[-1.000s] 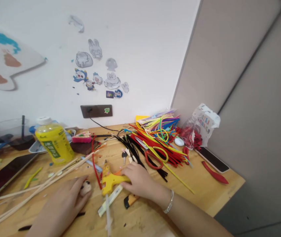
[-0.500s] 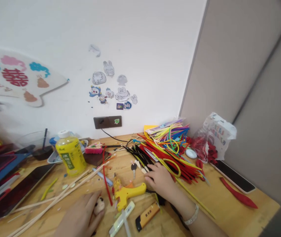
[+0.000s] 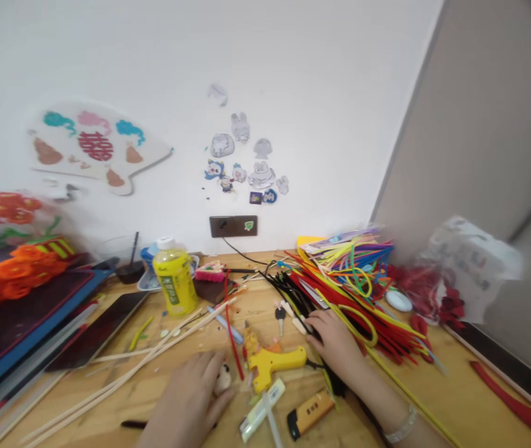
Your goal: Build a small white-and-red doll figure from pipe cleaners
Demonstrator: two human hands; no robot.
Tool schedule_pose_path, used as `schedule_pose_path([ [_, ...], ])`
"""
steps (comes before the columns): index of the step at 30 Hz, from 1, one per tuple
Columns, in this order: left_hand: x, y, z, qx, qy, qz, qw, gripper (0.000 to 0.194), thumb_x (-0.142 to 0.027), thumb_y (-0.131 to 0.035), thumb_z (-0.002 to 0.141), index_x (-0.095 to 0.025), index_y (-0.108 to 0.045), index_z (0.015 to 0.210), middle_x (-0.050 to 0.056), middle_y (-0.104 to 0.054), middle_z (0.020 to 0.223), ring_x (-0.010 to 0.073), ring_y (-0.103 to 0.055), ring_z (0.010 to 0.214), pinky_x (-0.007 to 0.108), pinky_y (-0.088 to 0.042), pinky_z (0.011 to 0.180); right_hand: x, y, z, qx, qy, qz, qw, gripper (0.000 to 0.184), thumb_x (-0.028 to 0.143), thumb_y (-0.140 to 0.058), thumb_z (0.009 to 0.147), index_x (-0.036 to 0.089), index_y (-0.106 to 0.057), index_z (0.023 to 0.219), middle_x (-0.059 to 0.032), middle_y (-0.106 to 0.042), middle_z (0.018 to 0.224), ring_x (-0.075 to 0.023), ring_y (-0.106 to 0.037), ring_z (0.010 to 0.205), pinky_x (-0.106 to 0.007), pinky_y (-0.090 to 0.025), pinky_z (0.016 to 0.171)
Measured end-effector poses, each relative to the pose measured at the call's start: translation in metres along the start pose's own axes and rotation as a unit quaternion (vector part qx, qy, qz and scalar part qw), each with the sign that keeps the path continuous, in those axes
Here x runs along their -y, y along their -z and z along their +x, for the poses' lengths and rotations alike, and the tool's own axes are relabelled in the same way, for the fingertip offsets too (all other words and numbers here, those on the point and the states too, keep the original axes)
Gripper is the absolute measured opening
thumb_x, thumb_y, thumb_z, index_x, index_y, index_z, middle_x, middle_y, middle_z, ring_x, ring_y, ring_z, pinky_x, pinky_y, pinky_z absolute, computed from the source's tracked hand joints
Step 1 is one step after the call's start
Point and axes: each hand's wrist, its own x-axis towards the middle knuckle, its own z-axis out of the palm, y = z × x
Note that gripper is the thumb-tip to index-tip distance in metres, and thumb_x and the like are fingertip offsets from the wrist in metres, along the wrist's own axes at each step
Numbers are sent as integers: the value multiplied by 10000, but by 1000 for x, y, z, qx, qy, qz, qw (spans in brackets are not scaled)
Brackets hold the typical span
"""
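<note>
My left hand is curled around a small pale ball with black spots, low in the middle of the view; the fingers hide part of it. On the right, my right hand reaches over the black pipe cleaners, its fingertips bent down around a black pipe cleaner. Small white pieces and a key lie just left of those fingertips. Between my hands rests a yellow hot glue gun, with an orange and black lighter and a whitish stick-shaped packet in front.
Red pipe cleaners and a multicoloured bundle cover the back right, beside a plastic bag. A yellow drink bottle, wooden sticks and a dark tablet occupy the left. Orange flowers stand farther left.
The camera view has turned left, so everything appears farther right and the orange flowers show. My left hand still holds the spotted ball; my right hand stays at the black pipe cleaners.
</note>
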Motion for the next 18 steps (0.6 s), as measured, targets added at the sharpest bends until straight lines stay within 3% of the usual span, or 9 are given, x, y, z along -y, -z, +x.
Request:
schedule_pose_path([
  [3,0,3,1,-15,-10,-7,1000,319,-347,-477,830,-190,-605,1077,114,-698,1006,238,-645,909,351,-514,803,-5,-4,0,-3,21,-7,1000,216,96,-547,768,173,-661,935,-97,-639,1004,-253,-551,939,-381,-451,821],
  [6,11,6,5,-46,24,53,997,271,-258,-394,879,-184,-615,1018,98,-690,998,199,-629,922,303,-494,824,-10,-8,-1,-16,42,-10,999,226,107,-509,784,178,-665,933,-102,-645,998,-251,-567,928,-390,-460,811],
  [8,23,10,7,-62,68,87,992,268,-181,-388,861,-160,-609,1012,128,-667,1034,230,-598,969,361,-460,868,-13,-11,-2,-26,53,-6,998,223,136,-500,790,187,-667,929,-102,-649,985,-250,-578,913,-394,-467,801],
  [11,44,17,7,-78,156,140,975,257,-120,-396,817,-104,-612,955,193,-652,952,307,-585,920,453,-451,792,-17,-14,-4,-40,64,1,997,228,177,-488,795,192,-669,932,-103,-651,979,-250,-586,904,-401,-472,804],
  [15,58,19,6,-57,198,160,966,246,-111,-393,817,-137,-631,762,152,-660,804,278,-609,805,381,-462,704,-22,-17,-5,-51,72,1,996,238,214,-471,800,192,-668,932,-109,-650,985,-259,-585,917,-418,-466,827],
  [18,57,16,6,-52,196,151,967,246,-109,-394,827,-158,-621,748,139,-661,819,263,-612,820,356,-456,712,-24,-19,-5,-46,74,-1,996,239,226,-464,806,181,-667,925,-120,-648,990,-266,-583,920,-426,-462,834],
])
